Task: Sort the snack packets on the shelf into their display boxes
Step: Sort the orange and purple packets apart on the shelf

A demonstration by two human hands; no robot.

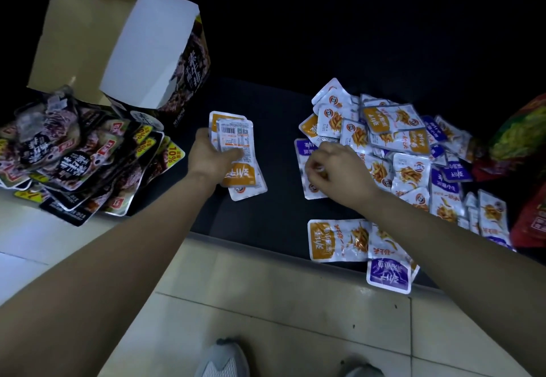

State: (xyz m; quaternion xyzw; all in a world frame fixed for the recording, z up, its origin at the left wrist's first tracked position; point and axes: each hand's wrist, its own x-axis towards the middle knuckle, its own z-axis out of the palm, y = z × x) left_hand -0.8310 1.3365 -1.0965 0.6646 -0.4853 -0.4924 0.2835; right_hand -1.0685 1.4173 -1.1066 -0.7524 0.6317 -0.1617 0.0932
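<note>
My left hand (210, 158) grips a small stack of orange-and-white snack packets (236, 146) above the dark shelf (274, 128). My right hand (336, 170) has its fingers curled on a purple-and-white packet (304, 158) at the left edge of a loose pile of orange and purple packets (399, 146). Two orange packets (339, 239) and a purple one (388, 276) lie at the shelf's front edge. An open display box (165, 51) with a white flap stands at the back left. A heap of dark packets (76, 155) lies below it.
A brown cardboard carton (79, 37) stands behind the display box. Red and green bags (520, 152) sit at the far right. Pale floor tiles (266, 302) lie below the shelf edge, with my grey shoes (224, 359) at the bottom.
</note>
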